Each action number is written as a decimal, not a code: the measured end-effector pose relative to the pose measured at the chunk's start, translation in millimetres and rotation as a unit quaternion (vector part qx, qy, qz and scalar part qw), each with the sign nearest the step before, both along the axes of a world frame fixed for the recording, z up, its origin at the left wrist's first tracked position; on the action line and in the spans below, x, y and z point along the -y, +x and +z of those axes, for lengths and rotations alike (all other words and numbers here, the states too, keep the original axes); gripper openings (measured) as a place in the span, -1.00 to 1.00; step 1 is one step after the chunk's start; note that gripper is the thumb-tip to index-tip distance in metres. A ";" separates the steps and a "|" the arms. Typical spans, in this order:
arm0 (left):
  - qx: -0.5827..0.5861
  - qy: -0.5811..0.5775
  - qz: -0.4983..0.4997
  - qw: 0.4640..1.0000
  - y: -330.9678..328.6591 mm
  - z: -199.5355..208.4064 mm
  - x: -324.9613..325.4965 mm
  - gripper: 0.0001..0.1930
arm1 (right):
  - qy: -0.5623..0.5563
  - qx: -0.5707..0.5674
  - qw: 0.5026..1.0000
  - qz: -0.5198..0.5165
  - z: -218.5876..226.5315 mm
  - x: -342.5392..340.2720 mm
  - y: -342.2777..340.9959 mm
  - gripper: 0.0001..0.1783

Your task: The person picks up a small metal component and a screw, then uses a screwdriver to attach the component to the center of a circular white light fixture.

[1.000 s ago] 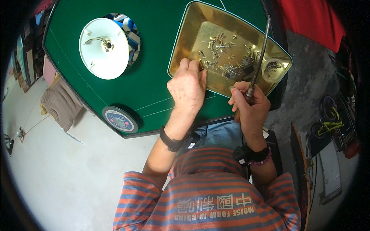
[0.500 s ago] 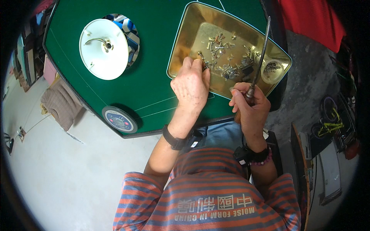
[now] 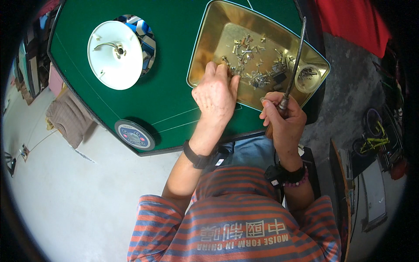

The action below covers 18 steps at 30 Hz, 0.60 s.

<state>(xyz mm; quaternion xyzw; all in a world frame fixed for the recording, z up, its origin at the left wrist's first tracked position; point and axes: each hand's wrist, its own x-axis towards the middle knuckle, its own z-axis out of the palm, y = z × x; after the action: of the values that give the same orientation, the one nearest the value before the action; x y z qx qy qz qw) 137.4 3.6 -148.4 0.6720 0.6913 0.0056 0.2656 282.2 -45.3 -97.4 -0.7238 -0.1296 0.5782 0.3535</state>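
Observation:
My left hand (image 3: pixel 214 97) reaches over the near-left rim of a gold-coloured metal tin (image 3: pixel 214 41). Its fingers are bent down and closed at the near edge of the loose screws (image 3: pixel 257 78); the fingertips are hidden, so whatever they pinch does not show. My right hand (image 3: pixel 286 124) is wrapped round the wooden handle of a screwdriver (image 3: pixel 298 61), whose long dark shaft points up and away across the tin's right side. Between that hand's thumb and forefinger a small pale bit shows, too small to name. A small round dish (image 3: pixel 308 79) with more screws sits in the tin's right corner.
Left on the green table (image 3: pixel 174 83) a white cone-shaped lamp shade (image 3: pixel 115 56) with wires rests by a round opening full of blue and white blocks. A round control panel (image 3: pixel 135 135) sits at the near-left edge. Beyond the right edge hangs red cloth (image 3: pixel 353 26).
Both hands stay almost in place, the right still round the screwdriver. The left fingers shift slightly among the screws. The tin and lamp shade appear a little further left in view.

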 end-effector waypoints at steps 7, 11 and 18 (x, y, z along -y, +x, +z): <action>0.022 0.023 0.015 0.999 1.4 -0.3 0.3 -0.86 | -0.014 0.008 1.000 0.005 0.1 1.0 2.4 -0.89; 0.084 0.036 -0.025 0.995 5.6 4.7 13.7 -0.89 | -0.002 0.009 1.000 -0.001 -1.9 2.4 4.5 -0.92; 0.086 0.017 -0.044 0.995 18.4 -4.2 17.4 -0.91 | -0.001 0.012 1.000 0.006 -0.3 1.4 5.9 -0.93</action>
<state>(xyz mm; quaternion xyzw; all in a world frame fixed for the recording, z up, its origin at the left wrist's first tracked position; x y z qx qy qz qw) 155.8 -13.9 -152.6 0.7033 0.6353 0.0632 0.3127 288.2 -46.7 -97.7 -0.7299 -0.1378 0.5720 0.3479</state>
